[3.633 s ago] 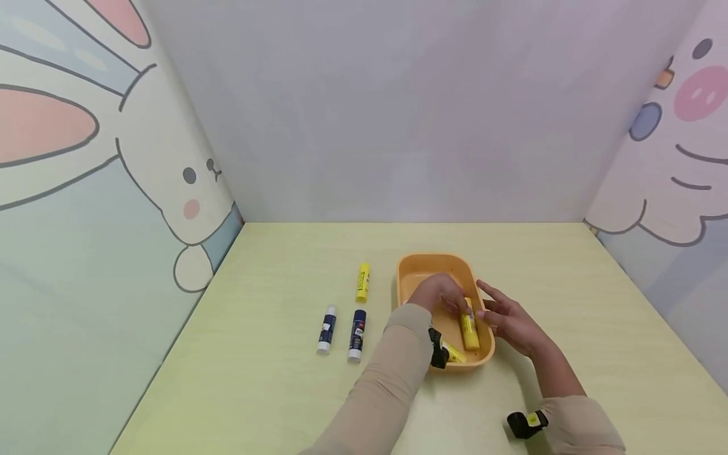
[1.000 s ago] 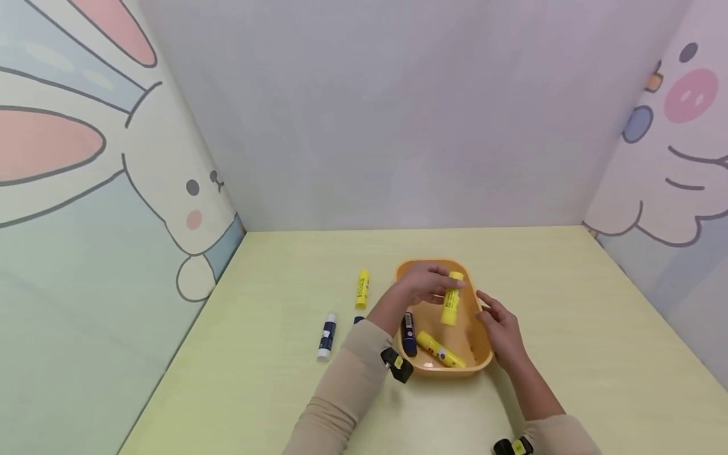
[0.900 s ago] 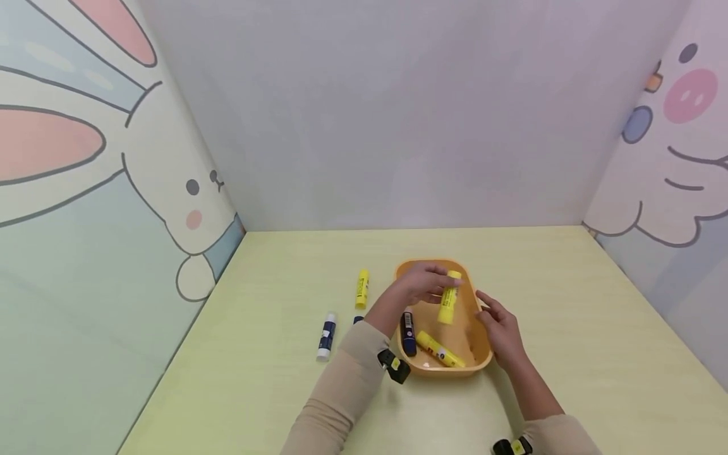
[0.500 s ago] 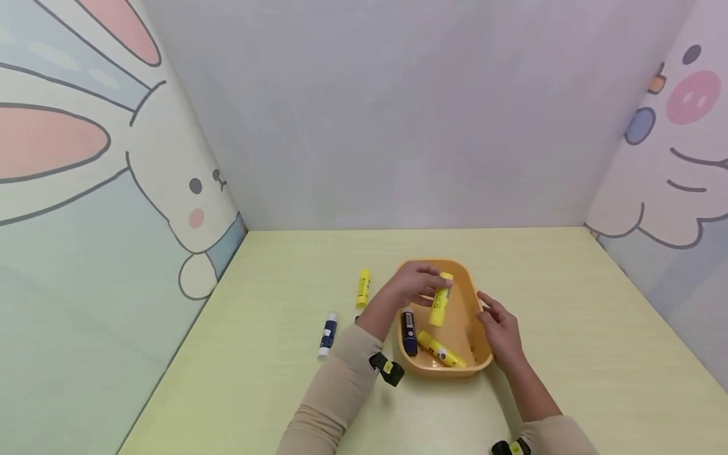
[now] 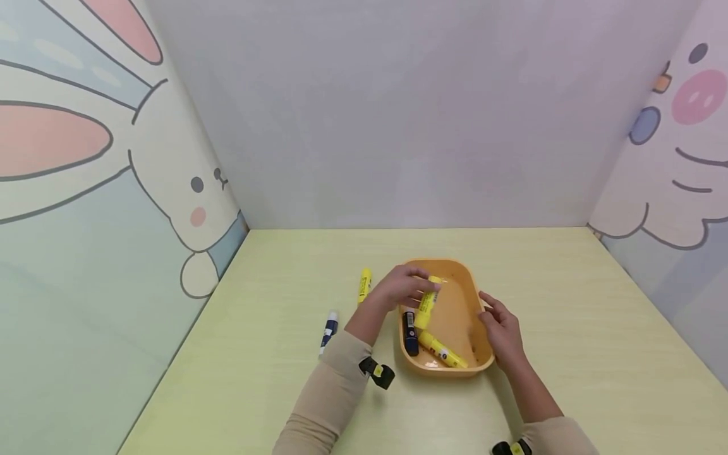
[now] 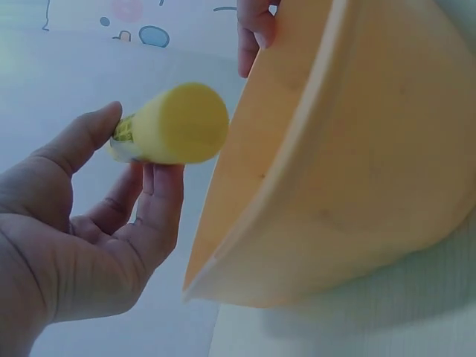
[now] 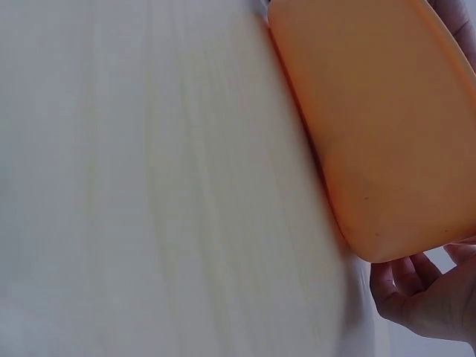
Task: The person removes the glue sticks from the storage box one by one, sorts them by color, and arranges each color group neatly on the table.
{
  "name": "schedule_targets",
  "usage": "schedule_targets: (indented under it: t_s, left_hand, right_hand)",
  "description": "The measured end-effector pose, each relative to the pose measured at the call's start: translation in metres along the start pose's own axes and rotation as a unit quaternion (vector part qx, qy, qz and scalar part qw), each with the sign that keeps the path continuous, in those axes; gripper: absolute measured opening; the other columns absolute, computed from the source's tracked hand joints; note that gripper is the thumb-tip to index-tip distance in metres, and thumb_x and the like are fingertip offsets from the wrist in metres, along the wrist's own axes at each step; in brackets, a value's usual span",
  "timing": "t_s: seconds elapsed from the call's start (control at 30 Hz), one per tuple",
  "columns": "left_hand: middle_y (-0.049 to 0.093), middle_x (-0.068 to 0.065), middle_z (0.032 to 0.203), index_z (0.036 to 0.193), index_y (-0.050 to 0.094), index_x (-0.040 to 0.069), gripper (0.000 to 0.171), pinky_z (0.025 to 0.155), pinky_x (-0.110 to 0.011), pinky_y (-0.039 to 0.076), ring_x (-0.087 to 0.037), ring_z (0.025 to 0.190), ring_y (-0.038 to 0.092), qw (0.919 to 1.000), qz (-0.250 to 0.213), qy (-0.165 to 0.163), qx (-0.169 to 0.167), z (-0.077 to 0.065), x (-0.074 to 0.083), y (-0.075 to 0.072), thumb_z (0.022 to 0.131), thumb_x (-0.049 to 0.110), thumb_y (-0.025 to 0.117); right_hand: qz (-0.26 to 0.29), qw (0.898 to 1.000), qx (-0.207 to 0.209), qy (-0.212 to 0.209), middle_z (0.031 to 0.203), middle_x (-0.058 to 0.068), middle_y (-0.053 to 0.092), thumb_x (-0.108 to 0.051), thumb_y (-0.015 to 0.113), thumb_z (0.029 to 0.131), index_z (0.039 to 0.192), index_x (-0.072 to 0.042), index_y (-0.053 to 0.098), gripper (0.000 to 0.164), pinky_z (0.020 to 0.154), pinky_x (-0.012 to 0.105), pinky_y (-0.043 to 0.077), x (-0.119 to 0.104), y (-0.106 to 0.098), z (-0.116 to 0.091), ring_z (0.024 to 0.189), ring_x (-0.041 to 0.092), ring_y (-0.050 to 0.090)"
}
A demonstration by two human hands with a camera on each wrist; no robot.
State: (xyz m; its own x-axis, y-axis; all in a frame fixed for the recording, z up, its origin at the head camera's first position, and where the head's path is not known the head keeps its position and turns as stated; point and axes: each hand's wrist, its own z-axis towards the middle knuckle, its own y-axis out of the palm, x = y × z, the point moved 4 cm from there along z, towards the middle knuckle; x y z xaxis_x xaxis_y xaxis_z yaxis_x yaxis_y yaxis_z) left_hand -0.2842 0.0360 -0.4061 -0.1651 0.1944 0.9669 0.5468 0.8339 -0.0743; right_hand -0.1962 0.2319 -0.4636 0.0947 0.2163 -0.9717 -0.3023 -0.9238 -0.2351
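Observation:
My left hand pinches a yellow glue stick between thumb and fingers, tilted, over the left part of an orange plastic basket. Its yellow end faces the camera in the left wrist view. Inside the basket lie another yellow glue stick, slantwise, and a navy glue stick along the left wall. On the right side, my right hand holds the basket's rim, thumb at the edge and fingers against the outer wall; in the right wrist view those fingers touch the basket's corner.
Left of the basket on the pale table lie a yellow glue stick and a navy-and-white glue stick, each partly covered by my left arm. Painted walls enclose the table at the back and both sides.
My left hand has lifted the yellow glue stick from the basket's right side and carried it leftward above the basket. The right hand stays at the right rim.

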Motion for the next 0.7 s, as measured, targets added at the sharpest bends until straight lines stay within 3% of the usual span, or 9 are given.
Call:
schedule_targets:
  t_s: [0.3,0.7]
  left_hand:
    - [0.062,-0.006,0.095,0.108,0.06,0.005,0.038,0.064,-0.034,0.054,-0.021,0.078,0.064,0.999,0.011,-0.002,0.044,-0.007,-0.001,-0.012,0.079,0.023,0.076]
    - [0.063,-0.008,0.095,0.109,0.059,0.003,0.039,0.065,-0.034,0.054,-0.022,0.078,0.064,0.9955,-0.016,0.011,0.093,-0.015,-0.009,-0.034,0.081,0.025,0.074]
  right_hand:
    - [-0.003,1.0,-0.003,-0.002,0.128,0.021,0.048,-0.004,0.043,0.095,0.137,-0.004,0.043,0.043,0.074,0.008,0.038,-0.001,0.001,-0.001,0.111,0.024,0.044]
    - [-0.012,1.0,-0.001,0.0,0.128,0.021,0.047,-0.003,0.042,0.095,0.138,-0.004,0.042,0.043,0.073,0.009,0.038,-0.002,0.002,0.0,0.11,0.025,0.043]
